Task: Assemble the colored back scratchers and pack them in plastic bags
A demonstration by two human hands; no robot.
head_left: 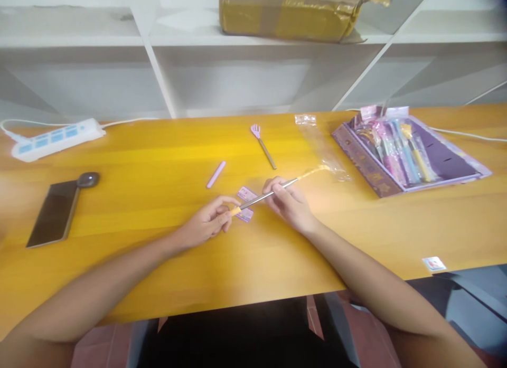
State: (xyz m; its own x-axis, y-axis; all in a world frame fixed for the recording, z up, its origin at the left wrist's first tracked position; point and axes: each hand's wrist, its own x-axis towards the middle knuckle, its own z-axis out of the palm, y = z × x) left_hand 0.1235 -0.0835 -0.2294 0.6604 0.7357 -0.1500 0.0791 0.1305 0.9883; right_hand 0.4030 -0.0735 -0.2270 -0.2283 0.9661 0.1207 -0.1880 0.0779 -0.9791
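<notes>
A back scratcher with a silver rod spans the space between my hands, slanting up to the right. My left hand is closed on its yellow handle end. My right hand pinches the metal rod close to the yellow claw head, which points away to the right. Under the rod lie small purple printed cards, partly covered by it. Beyond my hands rest a purple claw head on a silver rod and a separate purple handle tube.
A purple display box holding several wrapped back scratchers stands at right, beside a clear plastic sleeve. To the left are a power strip, a phone and a dark rounded object. White shelves bear a taped parcel.
</notes>
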